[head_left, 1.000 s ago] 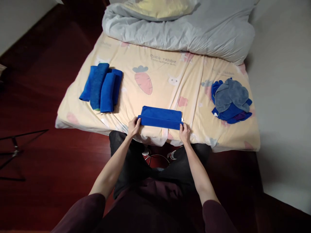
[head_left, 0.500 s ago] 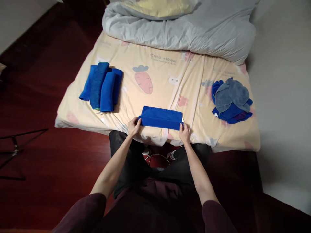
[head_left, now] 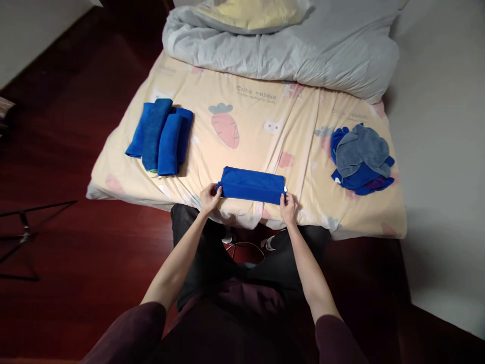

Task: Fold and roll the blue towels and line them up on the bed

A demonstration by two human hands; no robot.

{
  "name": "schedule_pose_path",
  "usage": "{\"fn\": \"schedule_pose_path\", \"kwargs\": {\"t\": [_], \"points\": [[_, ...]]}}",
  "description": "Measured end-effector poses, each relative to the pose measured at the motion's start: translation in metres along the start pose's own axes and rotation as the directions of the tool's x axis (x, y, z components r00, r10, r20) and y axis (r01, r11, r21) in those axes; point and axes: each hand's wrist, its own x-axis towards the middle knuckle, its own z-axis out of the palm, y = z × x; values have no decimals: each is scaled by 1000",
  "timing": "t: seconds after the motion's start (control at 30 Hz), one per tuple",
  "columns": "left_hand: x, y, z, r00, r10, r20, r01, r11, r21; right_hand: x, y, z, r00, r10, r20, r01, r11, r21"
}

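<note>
A blue towel (head_left: 252,185) lies partly folded near the front edge of the bed, its near strip doubled over into a band. My left hand (head_left: 210,197) pinches the left end of that band, thumb on top. At the opposite end, my right hand (head_left: 289,207) grips the right corner, beside a small white tag. Off to the left rests a stack of rolled blue towels (head_left: 168,144). On the right is a crumpled heap of blue, grey and purple cloths (head_left: 362,154).
The bed's sheet (head_left: 250,129) is pale yellow with carrot and rabbit prints. A grey quilt (head_left: 280,55) is bunched across the far side, under a yellow pillow (head_left: 253,14). A wall (head_left: 443,167) borders the right side. Black thin legs of a stand (head_left: 25,235) are on the floor at left.
The view has shifted very slightly. Both hands keep hold of the towel's near corners, and the towel looks the same.
</note>
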Motion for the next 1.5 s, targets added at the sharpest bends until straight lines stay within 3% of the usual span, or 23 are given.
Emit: {"fn": "schedule_pose_path", "kwargs": {"t": [0.33, 0.53, 0.7, 0.83, 1.03, 1.3, 1.5], "points": [[-1, -1, 0, 1000, 22, -12, -22, 999, -23, -2, 1, 2, 1000, -5, -26, 5, 1000, 29], [1, 2, -1, 993, 111, -51, -112, 994, -21, -2, -1, 0, 988, -126, -87, 126, 992, 4], [0, 6, -6, 974, 225, 18, -224, 974, -26, -2, -2, -3, 982, -191, -11, 191, 981, 42], [1, 6, -7, 973, 214, 86, -212, 977, -34, -1, -2, -4, 973, -227, 46, 222, 970, 98], [5, 6, -10, 967, 206, 152, -194, 977, -94, 3, -4, -6, 974, -225, 39, 221, 972, 79], [10, 3, -17, 908, 313, 280, -303, 950, -77, 3, -8, -15, 954, -276, 114, 262, 957, 125], [11, 3, -16, 911, 320, 262, -306, 947, -95, 8, -12, -26, 910, -351, 221, 323, 934, 153]]}}
